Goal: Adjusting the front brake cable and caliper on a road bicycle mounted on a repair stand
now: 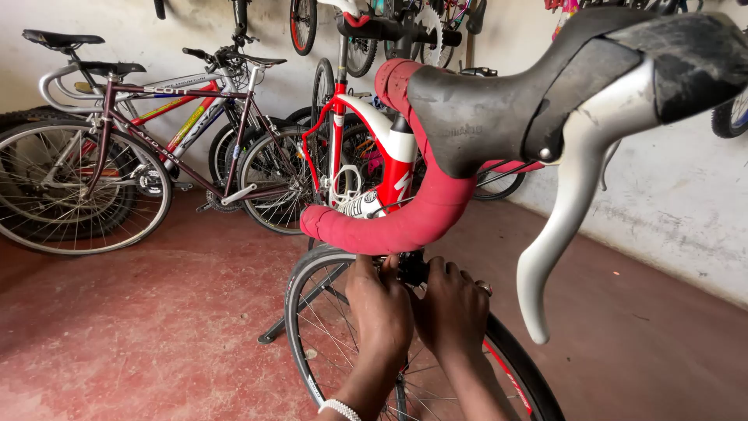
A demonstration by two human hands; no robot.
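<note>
Below the red-taped drop handlebar [405, 218] at lower centre, the left hand [379, 300] and right hand [452, 306] pinch a small black brake part [411, 267] above the front wheel [327, 327]. Fingers are narrow on it. Adjustment appears under way, unfinished.

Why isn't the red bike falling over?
It stands upright: the front wheel rests on the floor, and both hands are at its brake.
</note>
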